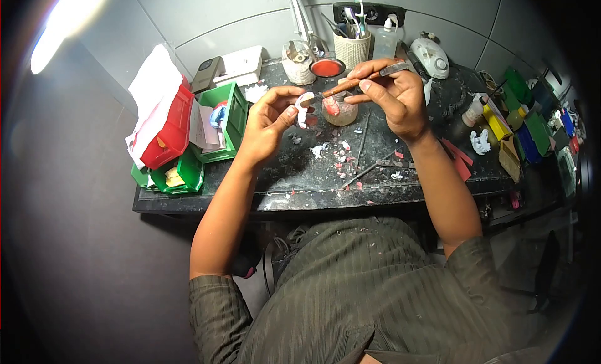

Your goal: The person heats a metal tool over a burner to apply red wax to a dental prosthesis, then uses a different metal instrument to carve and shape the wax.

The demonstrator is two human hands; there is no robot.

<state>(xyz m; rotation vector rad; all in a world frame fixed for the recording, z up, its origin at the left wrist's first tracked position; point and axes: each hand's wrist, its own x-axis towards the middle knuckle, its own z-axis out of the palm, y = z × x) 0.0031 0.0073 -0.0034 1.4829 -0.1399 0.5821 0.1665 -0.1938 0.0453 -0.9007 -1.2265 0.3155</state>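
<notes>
My left hand (272, 121) is closed, pinching a small white plaster cast (303, 112) between thumb and fingers above the bench. In my right hand (395, 96) is a wax knife with a brown wooden handle (348, 85). Its metal tip reaches left and meets the cast's upper edge; its wider metal end sticks out past my right fingers. Just behind and below the knife stands a round glass jar (341, 115) with pinkish-red material on it. Fine detail of the cast is hidden by my fingers.
White and pink scraps (343, 157) and thin metal tools (368, 172) litter the black bench (275, 182). Green bins (230, 123) and a red bin (169, 129) stand left. Behind are a red dish (327, 67) and a toothbrush holder (352, 53). Pink sheets (459, 158) lie right.
</notes>
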